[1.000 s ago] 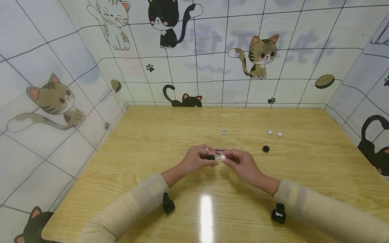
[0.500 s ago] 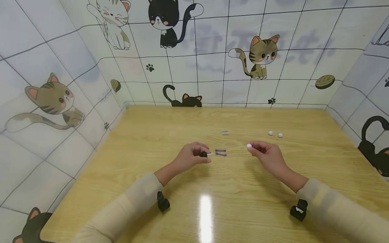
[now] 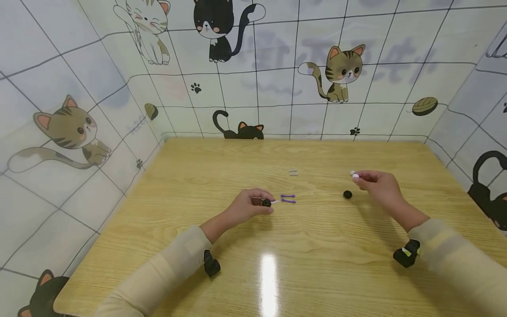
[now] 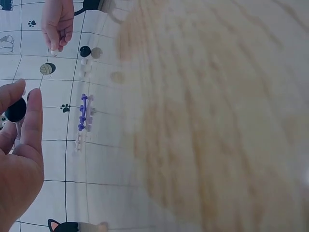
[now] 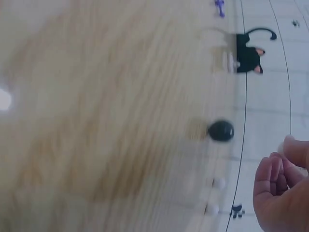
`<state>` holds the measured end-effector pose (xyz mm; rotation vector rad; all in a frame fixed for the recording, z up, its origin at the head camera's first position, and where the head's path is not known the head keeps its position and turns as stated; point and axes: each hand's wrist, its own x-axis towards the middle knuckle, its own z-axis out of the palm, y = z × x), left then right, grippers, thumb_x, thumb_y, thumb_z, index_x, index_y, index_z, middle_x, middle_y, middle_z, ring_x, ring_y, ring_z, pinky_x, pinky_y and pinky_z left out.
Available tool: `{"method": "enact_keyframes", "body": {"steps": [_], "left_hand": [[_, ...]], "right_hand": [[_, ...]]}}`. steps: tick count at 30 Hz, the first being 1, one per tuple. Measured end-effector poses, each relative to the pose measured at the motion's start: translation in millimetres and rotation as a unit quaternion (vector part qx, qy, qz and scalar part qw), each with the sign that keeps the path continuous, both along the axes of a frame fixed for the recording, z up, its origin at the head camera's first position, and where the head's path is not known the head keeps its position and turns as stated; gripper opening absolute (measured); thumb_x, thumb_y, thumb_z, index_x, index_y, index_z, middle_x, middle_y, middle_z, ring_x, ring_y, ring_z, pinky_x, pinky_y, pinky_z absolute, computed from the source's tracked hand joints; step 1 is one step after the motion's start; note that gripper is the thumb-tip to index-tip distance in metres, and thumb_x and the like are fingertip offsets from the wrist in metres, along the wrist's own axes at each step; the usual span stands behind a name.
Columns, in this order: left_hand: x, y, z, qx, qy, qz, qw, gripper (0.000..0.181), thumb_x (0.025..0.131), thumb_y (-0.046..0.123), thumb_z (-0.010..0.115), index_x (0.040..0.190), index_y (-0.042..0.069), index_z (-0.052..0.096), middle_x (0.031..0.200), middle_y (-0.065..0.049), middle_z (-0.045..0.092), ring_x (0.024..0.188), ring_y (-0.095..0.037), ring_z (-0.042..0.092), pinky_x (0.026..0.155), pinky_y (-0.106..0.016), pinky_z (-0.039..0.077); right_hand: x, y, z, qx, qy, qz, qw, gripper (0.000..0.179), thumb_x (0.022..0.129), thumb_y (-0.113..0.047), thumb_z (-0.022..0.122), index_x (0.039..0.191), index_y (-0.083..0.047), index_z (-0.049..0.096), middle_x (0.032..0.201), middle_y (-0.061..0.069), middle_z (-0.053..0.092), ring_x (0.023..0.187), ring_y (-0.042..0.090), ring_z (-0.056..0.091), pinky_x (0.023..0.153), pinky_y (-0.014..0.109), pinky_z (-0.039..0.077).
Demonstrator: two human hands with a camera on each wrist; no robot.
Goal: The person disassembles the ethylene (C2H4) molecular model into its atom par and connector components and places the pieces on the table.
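Note:
My left hand (image 3: 245, 209) holds a black ball-like piece (image 3: 266, 203) with a thin white rod (image 3: 275, 201) sticking out to the right. The left wrist view shows the black piece (image 4: 16, 109) between thumb and fingers, the rod below it. Farther right, my right hand (image 3: 380, 187) pinches a small white ball (image 3: 355, 176) between thumb and fingertips, above the table. A second white ball (image 3: 352, 173) sits just behind it. In the right wrist view, two white balls (image 5: 218, 182) lie on the table. Another black round piece (image 3: 347, 194) rests left of the right hand.
Two purple rods (image 3: 288, 196) with knobbed ends lie just right of my left hand. Behind them are short whitish rods (image 3: 293, 172). The wooden table (image 3: 222, 163) meets cat-patterned cloth walls (image 3: 273, 88) at the back and sides.
My right hand has moved away from the rod, to the right and farther back, with the white ball in its fingertips. My left hand has shifted slightly left, still holding the black piece and rod.

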<state>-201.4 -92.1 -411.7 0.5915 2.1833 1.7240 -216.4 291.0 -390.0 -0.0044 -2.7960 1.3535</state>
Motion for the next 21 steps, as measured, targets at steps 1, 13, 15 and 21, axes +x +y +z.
{"method": "enact_keyframes", "body": {"steps": [1,13,15,21], "left_hand": [[0.1,0.3,0.3,0.000,-0.004,0.000,1.0000,0.026,0.086,0.008,0.075,0.110,0.002,0.069,0.113,-0.005,0.061,0.080,-0.014,0.059,0.069,-0.037,0.051],[0.4,2.7,0.6,0.047,-0.056,-0.007,0.9973,0.035,0.085,0.004,0.075,0.115,-0.008,0.061,0.091,-0.006,0.054,0.073,-0.011,0.058,0.075,-0.037,0.054],[0.7,3.3,1.2,0.059,-0.058,-0.004,0.9965,0.034,0.085,0.002,0.075,0.114,-0.008,0.061,0.091,-0.006,0.053,0.076,-0.013,0.060,0.077,-0.039,0.055],[0.3,2.9,2.0,0.077,-0.053,-0.003,0.9956,0.035,0.085,0.000,0.073,0.115,-0.012,0.060,0.093,-0.012,0.054,0.081,-0.017,0.062,0.081,-0.044,0.055]], "right_hand": [[-2.2,5,0.4,0.006,-0.009,0.000,0.9999,0.061,0.098,-0.047,0.053,0.133,0.002,0.056,0.125,0.025,0.058,0.104,0.030,0.060,0.084,0.045,0.050],[-29.0,54,-19.1,0.035,-0.062,-0.046,0.9964,0.054,0.099,-0.037,0.055,0.131,0.007,0.052,0.127,0.027,0.053,0.107,0.032,0.052,0.070,0.025,0.046],[-34.0,61,-23.6,0.039,-0.070,-0.053,0.9953,0.053,0.099,-0.036,0.056,0.130,0.006,0.053,0.127,0.027,0.052,0.106,0.032,0.050,0.071,0.027,0.044],[-45.2,76,-34.8,0.060,-0.076,-0.060,0.9935,0.052,0.097,-0.038,0.058,0.126,0.006,0.055,0.126,0.026,0.052,0.108,0.037,0.048,0.078,0.038,0.044]]}}
